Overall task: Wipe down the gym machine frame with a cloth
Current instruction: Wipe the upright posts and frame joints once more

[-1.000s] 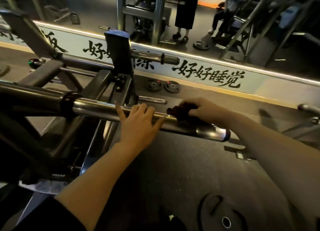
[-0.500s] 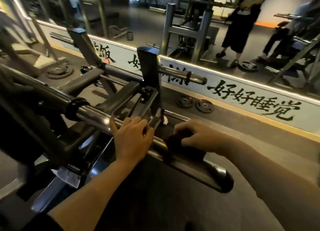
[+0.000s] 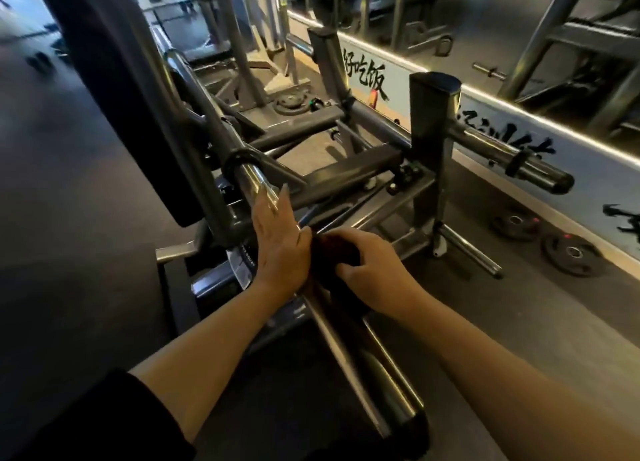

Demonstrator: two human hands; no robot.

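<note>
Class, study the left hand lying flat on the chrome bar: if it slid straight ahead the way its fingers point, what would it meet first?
Probably the black collar ringing the chrome bar just beyond the left hand; depth is uncertain.

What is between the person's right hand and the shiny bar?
A dark cloth, bunched under the right hand and pressed against the chrome bar, as the head view shows.

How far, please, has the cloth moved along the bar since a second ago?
Yes: the cloth slid up the bar from near its end cap, and now touches the left hand.
</note>
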